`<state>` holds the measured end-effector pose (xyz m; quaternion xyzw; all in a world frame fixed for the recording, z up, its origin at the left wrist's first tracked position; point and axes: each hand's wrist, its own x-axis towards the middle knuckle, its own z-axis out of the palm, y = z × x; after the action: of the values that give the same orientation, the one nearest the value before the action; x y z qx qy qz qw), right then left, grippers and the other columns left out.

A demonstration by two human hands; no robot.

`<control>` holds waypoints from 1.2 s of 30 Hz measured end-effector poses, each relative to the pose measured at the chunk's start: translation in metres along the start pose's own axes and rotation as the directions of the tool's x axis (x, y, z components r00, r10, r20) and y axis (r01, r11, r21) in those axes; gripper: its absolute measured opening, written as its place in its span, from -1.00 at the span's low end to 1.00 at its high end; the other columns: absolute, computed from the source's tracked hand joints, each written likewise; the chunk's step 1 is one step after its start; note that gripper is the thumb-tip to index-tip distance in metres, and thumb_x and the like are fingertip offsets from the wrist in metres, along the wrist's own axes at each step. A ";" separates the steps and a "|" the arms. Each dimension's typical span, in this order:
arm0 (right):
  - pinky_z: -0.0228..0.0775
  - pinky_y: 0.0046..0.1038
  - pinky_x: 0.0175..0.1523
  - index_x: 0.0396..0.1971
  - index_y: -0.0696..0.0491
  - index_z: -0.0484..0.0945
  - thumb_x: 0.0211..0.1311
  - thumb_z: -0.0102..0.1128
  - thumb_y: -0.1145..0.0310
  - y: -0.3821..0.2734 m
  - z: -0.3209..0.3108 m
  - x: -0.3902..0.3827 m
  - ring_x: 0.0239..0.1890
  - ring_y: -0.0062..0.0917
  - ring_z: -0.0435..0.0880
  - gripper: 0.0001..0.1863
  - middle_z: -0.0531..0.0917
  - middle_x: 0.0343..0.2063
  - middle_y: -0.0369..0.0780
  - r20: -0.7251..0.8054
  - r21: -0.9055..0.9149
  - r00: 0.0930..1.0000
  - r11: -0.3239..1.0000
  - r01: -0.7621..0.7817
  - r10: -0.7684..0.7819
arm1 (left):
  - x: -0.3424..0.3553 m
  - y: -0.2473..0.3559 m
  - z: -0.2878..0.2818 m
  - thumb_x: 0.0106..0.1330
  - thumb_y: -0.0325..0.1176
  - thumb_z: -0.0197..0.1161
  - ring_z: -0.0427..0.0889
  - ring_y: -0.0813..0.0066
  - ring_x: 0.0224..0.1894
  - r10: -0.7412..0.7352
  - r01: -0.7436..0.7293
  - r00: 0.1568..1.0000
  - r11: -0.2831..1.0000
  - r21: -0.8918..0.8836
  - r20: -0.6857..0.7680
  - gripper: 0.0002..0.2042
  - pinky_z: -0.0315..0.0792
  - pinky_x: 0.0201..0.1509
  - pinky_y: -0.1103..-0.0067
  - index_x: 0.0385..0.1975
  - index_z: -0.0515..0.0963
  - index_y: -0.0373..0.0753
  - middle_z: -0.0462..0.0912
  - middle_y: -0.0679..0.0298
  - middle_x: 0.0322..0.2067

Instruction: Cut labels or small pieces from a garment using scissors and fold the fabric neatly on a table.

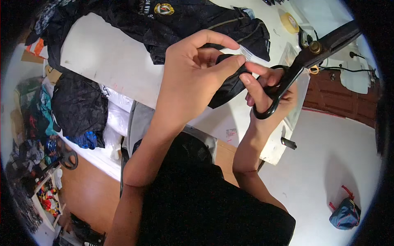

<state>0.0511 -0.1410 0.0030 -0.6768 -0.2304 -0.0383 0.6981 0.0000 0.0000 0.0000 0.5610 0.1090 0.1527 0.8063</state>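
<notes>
My left hand [191, 74] pinches the edge of a piece of black fabric [226, 92] between thumb and fingers, above the white table [111, 51]. Close beside it, my right hand [271, 88] has its thumb and finger tips at the same edge. A large pair of black-handled scissors [301, 61] sits in my right hand, with the blades pointing up and to the right, away from the fabric. By the fingertips shows a white label-like strip [248, 53]; what it is fixed to is hidden. Parts of the fabric lie behind my left hand.
A black garment with a round badge [164, 9] lies across the table's far side. A tape roll [289, 22] stands at the far right. A small black object [289, 143] lies at the table's right edge. Dark clothes [80, 108] are heaped on the left; a bag [345, 214] is lower right.
</notes>
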 end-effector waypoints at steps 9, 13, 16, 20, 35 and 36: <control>0.22 -0.74 -0.67 -0.54 0.07 0.33 -0.09 0.47 0.65 0.003 -0.014 -0.004 -0.74 -0.75 0.46 -0.62 0.72 -0.48 -0.02 0.004 0.059 0.998 0.996 -0.070 0.070 | 0.003 -0.003 0.001 0.16 -0.58 0.35 0.50 0.83 -0.47 -0.015 0.015 1.000 1.000 -0.006 -0.028 -0.78 0.24 -0.40 0.84 -0.18 0.60 -0.30 0.62 0.42 -0.54; 0.20 -0.73 -0.71 -0.54 0.06 0.33 -0.08 0.46 0.65 -0.002 -0.016 -0.011 -0.76 -0.71 0.47 -0.62 0.70 -0.55 -0.04 -0.045 0.096 0.994 0.991 -0.095 0.100 | 0.005 0.001 -0.002 0.16 -0.60 0.35 0.52 0.79 -0.45 0.033 -0.036 0.998 0.998 -0.051 -0.054 -0.77 0.28 -0.34 0.84 -0.17 0.60 -0.31 0.63 0.38 -0.51; 0.09 -0.72 -0.78 -0.53 0.10 0.40 -0.13 0.60 0.27 0.000 -0.033 -0.018 -0.79 -0.72 0.43 -0.56 0.53 -0.73 -0.25 -0.035 0.154 0.990 0.980 -0.129 0.135 | 0.006 0.005 -0.006 0.16 -0.60 0.35 0.53 0.78 -0.44 0.069 -0.073 0.995 0.996 -0.054 -0.066 -0.77 0.30 -0.33 0.84 -0.16 0.60 -0.31 0.64 0.37 -0.50; 0.11 -0.67 -0.55 -0.56 0.10 0.48 -0.39 0.71 -0.02 0.013 -0.075 -0.019 -0.69 -0.70 0.37 -0.38 0.49 -0.70 -0.35 0.093 -0.441 0.979 0.874 0.204 -0.182 | 0.012 0.018 -0.012 0.18 -0.58 0.34 0.57 0.74 -0.43 0.097 -0.097 0.994 0.995 0.007 -0.058 -0.78 0.34 -0.32 0.83 -0.16 0.59 -0.32 0.67 0.32 -0.46; 0.10 -0.57 -0.65 -0.68 0.03 0.35 -0.45 0.70 -0.07 -0.024 -0.126 0.023 -0.80 -0.56 0.28 -0.34 0.35 -0.79 -0.35 0.599 -0.710 0.684 0.119 0.694 -0.417 | 0.024 0.049 -0.021 0.20 -0.58 0.33 0.66 0.64 -0.39 0.184 -0.178 0.980 0.980 -0.086 0.068 -0.77 0.44 -0.31 0.79 -0.15 0.57 -0.35 0.71 0.22 -0.43; 0.10 -0.57 -0.65 -0.68 0.03 0.35 -0.45 0.70 -0.07 -0.024 -0.125 0.026 -0.80 -0.56 0.28 -0.34 0.35 -0.79 -0.35 0.597 -0.707 0.676 0.114 0.698 -0.431 | 0.024 0.053 -0.020 0.20 -0.57 0.33 0.65 0.65 -0.39 0.123 -0.124 0.992 0.992 0.009 0.035 -0.77 0.43 -0.32 0.80 -0.15 0.57 -0.34 0.71 0.22 -0.43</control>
<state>0.0993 -0.2568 0.0374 -0.7945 -0.4938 -0.3382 0.1029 0.0085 0.0434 0.0430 0.5736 0.0611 0.1921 0.7939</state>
